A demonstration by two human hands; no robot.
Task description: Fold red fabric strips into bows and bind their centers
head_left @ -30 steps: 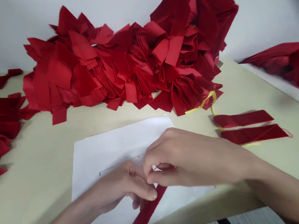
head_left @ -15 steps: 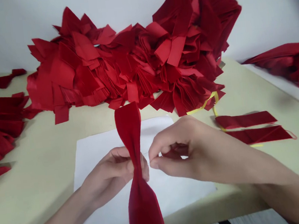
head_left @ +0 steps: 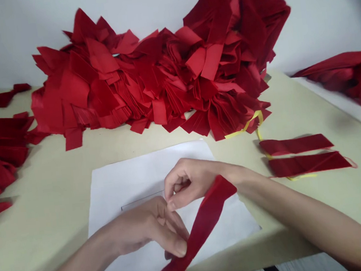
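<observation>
over the white paper [head_left: 108, 185], your left hand [head_left: 151, 228] pinches a dark red ribbon [head_left: 205, 219], wider toward its upper end. half a second ago it stood upright; now it slants rightward. your right hand [head_left: 189, 181] has its fingertips closed together, on what i cannot tell.
</observation>
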